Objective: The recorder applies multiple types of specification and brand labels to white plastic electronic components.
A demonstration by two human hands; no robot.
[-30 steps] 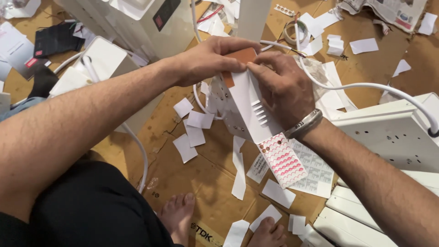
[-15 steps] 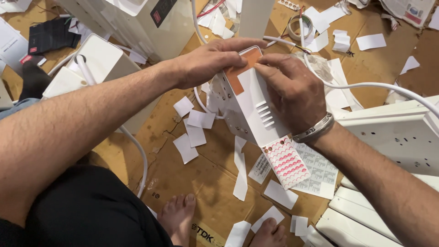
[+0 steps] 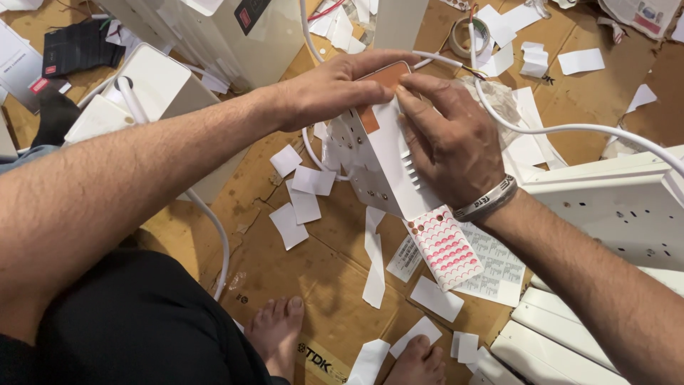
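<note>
Head view, only view available. White plastic unit (image 3: 381, 160), an elongated box with vent slots and small screw holes, sits at centre frame above the cardboard-covered floor (image 3: 335, 285); all places below are taken relative to this unit. Its long axis runs from the upper end, near an orange sticker (image 3: 381, 77), down and toward the viewer, tilted rather than upright. Left hand (image 3: 335, 89) lies across the upper end, fingers curled over the top edge and onto the sticker, clasping the unit. Right hand (image 3: 449, 142) presses flat against the unit's right face, fingertips meeting the left hand's at the sticker; palm covers most of the vent slots. Both hands are touching the unit, the left slightly higher on it; neither is clearly nearer. A sheet of small red and white labels (image 3: 445, 249) lies just below the unit's lower end, touching or overlapping a printed paper sheet. White cord (image 3: 570, 130) passes to the right of the unit, behind the right wrist. Loose white paper backings (image 3: 303, 192) scattered to the left and below. Hidden: the unit's far face, whatever sits under the right palm, and whether the sticker is fully stuck down or being held by an edge. Cannot tell whether the unit rests on the floor or is lifted clear.
</note>
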